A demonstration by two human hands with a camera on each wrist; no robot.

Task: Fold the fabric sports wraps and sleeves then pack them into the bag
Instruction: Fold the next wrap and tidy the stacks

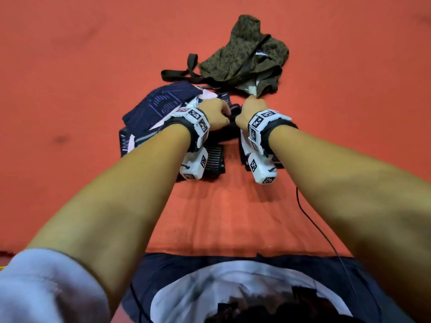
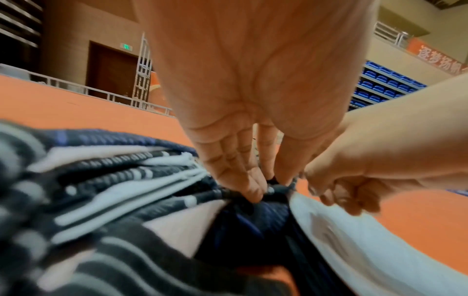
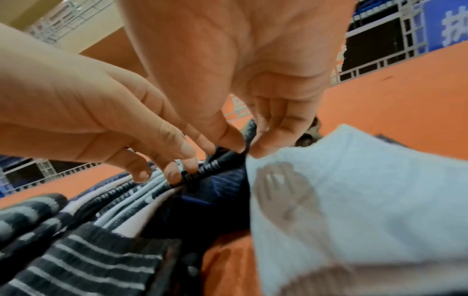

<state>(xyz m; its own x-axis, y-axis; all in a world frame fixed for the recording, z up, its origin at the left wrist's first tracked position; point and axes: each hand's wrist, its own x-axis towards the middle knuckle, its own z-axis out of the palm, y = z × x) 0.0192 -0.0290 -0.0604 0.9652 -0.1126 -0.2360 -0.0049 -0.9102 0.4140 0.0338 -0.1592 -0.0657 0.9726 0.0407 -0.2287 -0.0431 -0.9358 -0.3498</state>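
A dark navy sleeve [image 2: 253, 224] with a black-and-white patterned hem hangs between my hands over the orange floor. My left hand [image 2: 268, 188] pinches the hem edge between thumb and fingers. Right beside it, my right hand [image 3: 248, 150] pinches the same edge where a white fabric part [image 3: 354, 200] begins. In the head view the left hand [image 1: 217, 116] and right hand [image 1: 250, 108] are close together above a pile of navy, white and striped sleeves [image 1: 156, 108]. The camouflage bag [image 1: 245, 57] lies just beyond them, its mouth toward me with white fabric showing in it.
The bag's black strap [image 1: 184, 71] trails left across the orange floor [image 1: 70, 89]. A thin black cable [image 1: 319, 229] runs from my lap on the right. Railings and blue seats [image 2: 385, 86] stand far off.
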